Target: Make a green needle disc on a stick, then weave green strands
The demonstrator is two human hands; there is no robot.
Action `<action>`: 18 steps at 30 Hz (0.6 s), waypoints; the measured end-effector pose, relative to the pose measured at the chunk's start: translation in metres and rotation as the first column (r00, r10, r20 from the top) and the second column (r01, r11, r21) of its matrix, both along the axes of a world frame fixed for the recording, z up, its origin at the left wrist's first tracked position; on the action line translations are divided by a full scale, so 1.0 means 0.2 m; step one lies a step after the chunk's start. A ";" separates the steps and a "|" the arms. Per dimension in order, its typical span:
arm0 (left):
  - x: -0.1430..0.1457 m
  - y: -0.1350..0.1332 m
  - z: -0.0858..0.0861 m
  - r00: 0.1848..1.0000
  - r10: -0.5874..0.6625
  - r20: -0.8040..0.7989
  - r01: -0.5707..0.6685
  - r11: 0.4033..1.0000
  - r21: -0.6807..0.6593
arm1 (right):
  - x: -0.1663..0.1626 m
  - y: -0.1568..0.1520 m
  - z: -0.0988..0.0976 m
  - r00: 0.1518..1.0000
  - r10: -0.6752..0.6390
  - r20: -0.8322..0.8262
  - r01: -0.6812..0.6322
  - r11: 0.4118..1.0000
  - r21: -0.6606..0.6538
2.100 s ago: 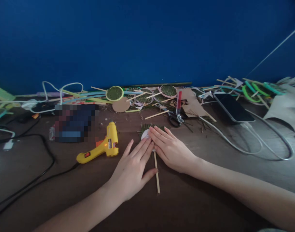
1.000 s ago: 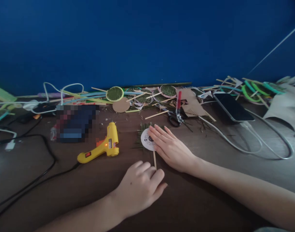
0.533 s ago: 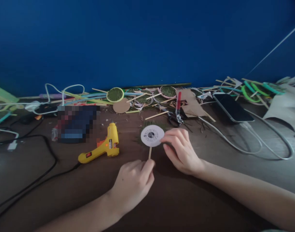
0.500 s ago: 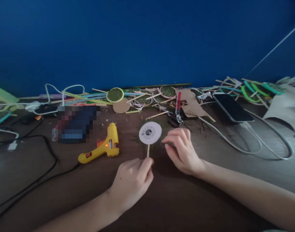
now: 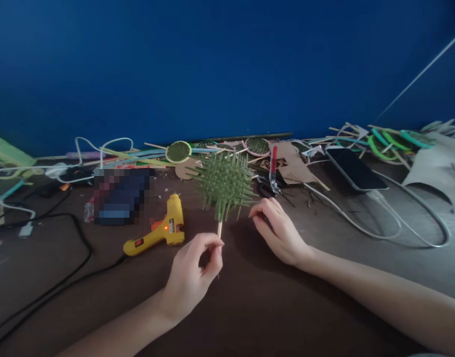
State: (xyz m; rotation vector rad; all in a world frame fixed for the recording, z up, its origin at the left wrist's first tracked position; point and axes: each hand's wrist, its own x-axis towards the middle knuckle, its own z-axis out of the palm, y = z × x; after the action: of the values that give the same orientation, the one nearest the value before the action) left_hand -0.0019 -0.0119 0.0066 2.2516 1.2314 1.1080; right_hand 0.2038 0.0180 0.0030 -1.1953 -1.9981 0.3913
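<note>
Between the thumb and index finger of my left hand is the pale stick of a small woven leaf fan. Its green strips face me, with loose ends sticking out all around. My right hand rests on the table to the right of the fan, fingers curled in toward the thumb. Nothing shows in that hand, and it does not touch the fan. On the left lies a yellow hot glue gun with its small light glowing.
Finished round fans, one with a yellow rim, lie among strips and sticks at the back. Scissors, a red-handled tool, cut cardboard and a phone on a cable stand right. Black cords run along the left.
My left hand has turned the fan over: the white printed disc faced me before, now the green woven side does. My right hand stays almost in place.
</note>
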 end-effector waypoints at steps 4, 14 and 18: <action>0.00 0.00 -0.01 1.000 -0.012 0.009 0.012 0.999 0.036 | 0.01 0.03 -0.01 0.993 -0.042 -0.112 0.024 0.987 -0.159; -0.02 0.00 -0.04 0.993 0.023 0.113 -0.003 0.985 -0.175 | 0.02 0.07 -0.04 0.955 -0.189 -0.227 0.099 0.929 -0.357; -0.02 0.02 -0.03 0.972 0.047 0.230 0.030 0.947 -0.321 | 0.02 0.07 -0.04 0.956 -0.172 -0.236 0.084 0.936 -0.342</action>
State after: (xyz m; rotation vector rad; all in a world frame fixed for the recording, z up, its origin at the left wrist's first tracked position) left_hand -0.0050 -0.0073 0.0001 1.8175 1.2240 1.0531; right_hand 0.2081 0.0324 -0.0051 -1.3892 -1.6559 0.7988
